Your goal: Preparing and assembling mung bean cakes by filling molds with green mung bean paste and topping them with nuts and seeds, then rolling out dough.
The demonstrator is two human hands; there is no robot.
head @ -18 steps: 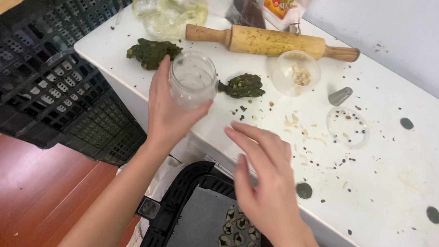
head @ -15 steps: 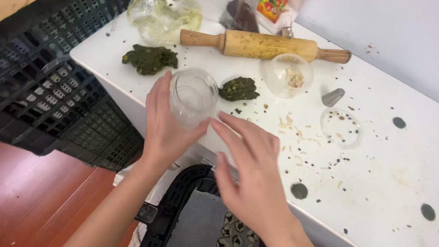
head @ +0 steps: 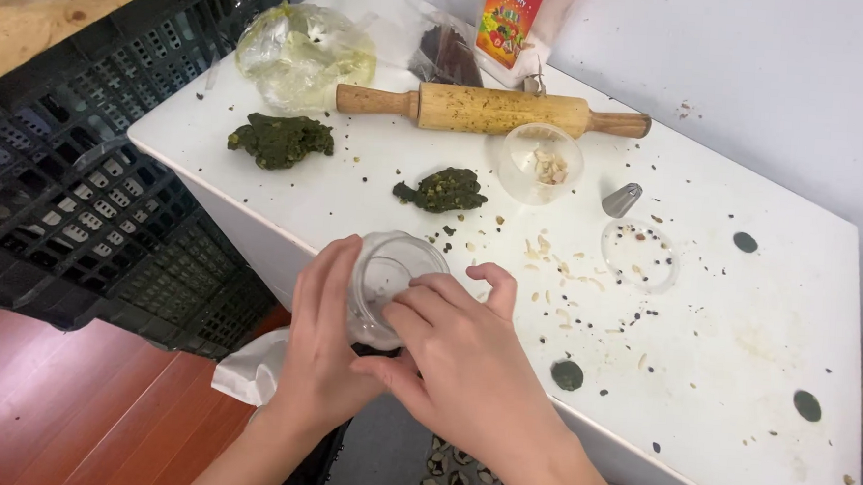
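- Firstly, we found the left hand (head: 323, 340) closed around a clear glass jar (head: 387, 282), its grip wrapped about the jar's left side and the jar tilted with its mouth toward the bench.
- We noted the right hand (head: 465, 362) laid over the jar's right side, fingers (head: 428, 301) curled against the glass; its grip was closed on the jar as well.
- We placed the jar at the near edge of the white bench (head: 740, 367), held just above or at that edge; we could not tell whether it touched the surface.
- We recorded a dark green lump (head: 444, 189) on the bench beyond the jar, and a larger green lump (head: 279, 141) well to its left.
- We observed a wooden rolling pin (head: 493, 110) lying across the far part of the bench, with a clear plastic bag (head: 304, 54) just beside its left handle.
- We saw a small clear cup (head: 539, 164) holding pale bits, standing just in front of the rolling pin, and a metal piping nozzle (head: 622, 198) near it on the right.
- We logged a clear round lid (head: 639, 255) lying flat near the nozzle, amid scattered crumbs and dark specks.
- We noted black plastic crates (head: 90, 185) stacked beside the bench on the left.
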